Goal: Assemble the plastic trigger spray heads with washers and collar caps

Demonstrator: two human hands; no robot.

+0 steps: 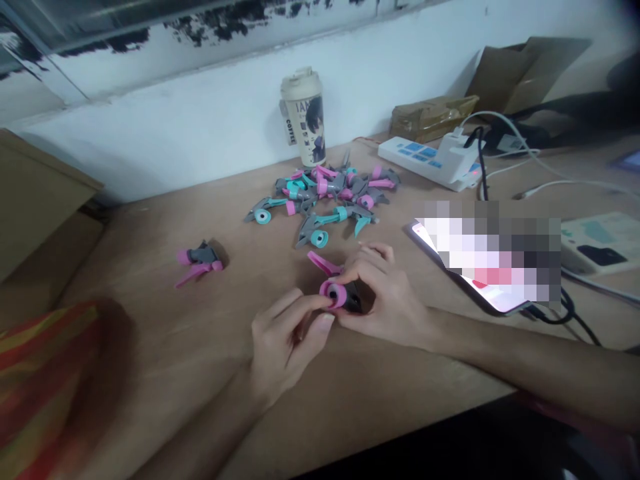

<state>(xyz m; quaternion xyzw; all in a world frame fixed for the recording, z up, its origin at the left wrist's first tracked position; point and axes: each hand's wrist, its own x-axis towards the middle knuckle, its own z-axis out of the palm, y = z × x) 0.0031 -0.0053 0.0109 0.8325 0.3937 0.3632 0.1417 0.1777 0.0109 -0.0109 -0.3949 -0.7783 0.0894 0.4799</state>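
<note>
A grey trigger spray head with a pink collar (340, 295) and a pink trigger (323, 263) is between my hands, low over the table. My right hand (383, 293) grips its grey body from the right, fingers curled round it. At the collar's open end, facing me, my left hand (287, 340) pinches the rim with index finger and thumb. Something dark and round shows inside the collar. Another pink and grey spray head (203, 259) lies alone to the left. Beyond my hands is a pile of spray heads (327, 187), some pink and some teal.
Behind the pile stands a lidded coffee cup (306, 120). A power strip (420, 160) with a charger and cables sits at the back right. A lit phone (470, 267), partly blurred, lies right of my hands. Cardboard boxes (40, 193) and striped cloth (45, 373) are left.
</note>
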